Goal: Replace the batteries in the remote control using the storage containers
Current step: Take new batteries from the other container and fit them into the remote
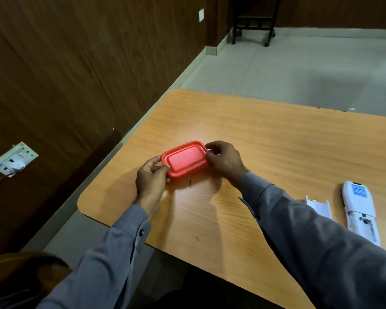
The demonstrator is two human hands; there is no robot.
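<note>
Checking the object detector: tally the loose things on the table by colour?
Red: 1, the rectangular red plastic lidded container, held at both ends by the left hand and right hand.
White: 2, the white plastic remote control lying back up, and its detached white battery cover.
Total: 3
</note>
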